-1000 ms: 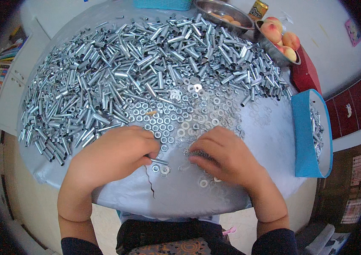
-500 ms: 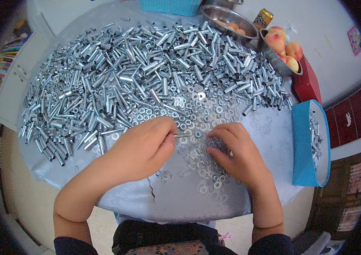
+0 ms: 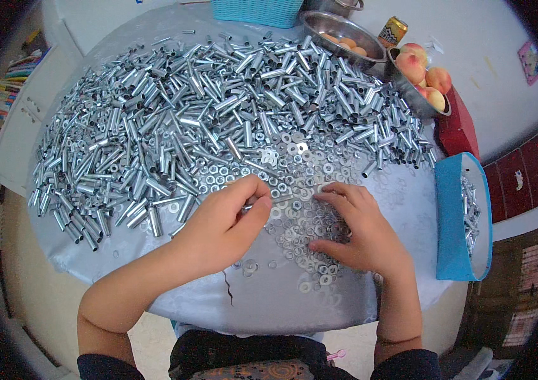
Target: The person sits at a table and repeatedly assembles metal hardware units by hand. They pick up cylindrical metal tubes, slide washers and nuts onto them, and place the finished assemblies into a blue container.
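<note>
My L hand (image 3: 234, 215) has thumb + index together, clamped on a thin metal rod (image 3: 282, 199) poking out to the right, near-mid of the tbl. My R hand (image 3: 365, 233) is just right of it, thumb & fingers apart over loose flat washers (image 3: 297, 235); can't tell if the tips touch any. Metal tubes (image 3: 218, 95) heaped far & left; blue bin (image 3: 449, 221) w/ metal pcs (image 3: 470, 212) at right.
</note>
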Demonstrator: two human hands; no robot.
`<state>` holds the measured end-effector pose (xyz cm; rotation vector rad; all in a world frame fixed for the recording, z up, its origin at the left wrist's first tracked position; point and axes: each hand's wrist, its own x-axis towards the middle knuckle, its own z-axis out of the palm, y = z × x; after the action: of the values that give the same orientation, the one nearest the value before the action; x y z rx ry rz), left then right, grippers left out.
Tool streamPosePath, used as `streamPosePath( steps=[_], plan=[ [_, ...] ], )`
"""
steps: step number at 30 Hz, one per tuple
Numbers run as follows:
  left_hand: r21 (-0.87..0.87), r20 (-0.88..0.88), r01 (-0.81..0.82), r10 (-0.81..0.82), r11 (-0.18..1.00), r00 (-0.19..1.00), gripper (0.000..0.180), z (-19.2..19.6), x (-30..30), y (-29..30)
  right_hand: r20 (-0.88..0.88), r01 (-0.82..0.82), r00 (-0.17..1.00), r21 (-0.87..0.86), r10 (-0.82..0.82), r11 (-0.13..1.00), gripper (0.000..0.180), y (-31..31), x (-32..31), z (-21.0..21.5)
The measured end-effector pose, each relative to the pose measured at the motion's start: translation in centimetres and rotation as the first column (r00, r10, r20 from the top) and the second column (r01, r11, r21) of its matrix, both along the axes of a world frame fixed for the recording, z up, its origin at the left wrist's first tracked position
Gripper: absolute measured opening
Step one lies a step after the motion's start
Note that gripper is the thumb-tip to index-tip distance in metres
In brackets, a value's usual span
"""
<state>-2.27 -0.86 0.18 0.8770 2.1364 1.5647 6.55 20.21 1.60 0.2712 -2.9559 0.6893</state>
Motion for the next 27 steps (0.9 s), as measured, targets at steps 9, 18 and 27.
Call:
streamPosePath(
  steps=[9, 18, 27],
  plan=[
    [0.029, 0.14, 0.001, -0.005, 1.0, 0.99, 0.013, -0.5, -0.3, 0.4, 0.088, 0.048, 0.995, -0.099, -0.039, 0.994, 0.04, 0.7, 0.4, -0.2],
    [-0.052, 0.127, 0.05, -0.043, 0.997, 0.991, 0.016, -0.7, -0.2, 0.5, 0.112, 0.075, 0.992, -0.223, -0.051, 0.972, 0.016, 0.4, -0.2, -0.9],
    [-0.013, 0.121, 0.059, -0.057, 0.998, 0.991, 0.016, -0.9, 0.1, 0.5, 0.183, 0.267, 0.962, -0.444, -0.205, 0.855, 0.013, -0.4, -0.2, -0.8]
  ],
)
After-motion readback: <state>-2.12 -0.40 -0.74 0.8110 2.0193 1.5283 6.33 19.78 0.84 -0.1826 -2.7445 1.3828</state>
